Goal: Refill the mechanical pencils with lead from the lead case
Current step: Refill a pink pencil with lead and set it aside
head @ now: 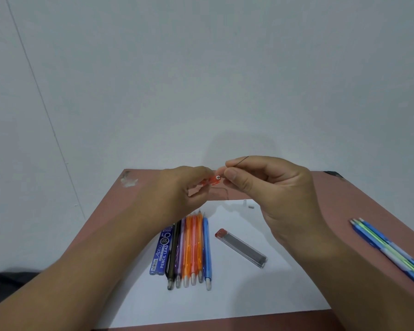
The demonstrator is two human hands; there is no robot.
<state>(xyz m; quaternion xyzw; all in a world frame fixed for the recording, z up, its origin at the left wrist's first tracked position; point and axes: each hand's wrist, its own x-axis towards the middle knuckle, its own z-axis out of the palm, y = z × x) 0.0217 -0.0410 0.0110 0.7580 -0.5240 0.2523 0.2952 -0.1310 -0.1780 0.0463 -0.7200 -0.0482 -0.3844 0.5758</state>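
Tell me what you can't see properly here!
Head view only:
- Orange mechanical pencil: body hidden inside the left hand.
- Thin dark lead: lower end covered by the right hand fingers.
- Blue and green pencils: cut off by the right edge.

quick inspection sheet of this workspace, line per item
surface: white sheet on a reddish table
job's things: left hand holds an orange pencil; right hand pinches a lead; clear lead case, blue lead pack, row of pencils on the sheet
clutter: small white bits; blue and green pencils at right
grips: both hands busy
cables: nothing seen
surroundings: plain grey wall
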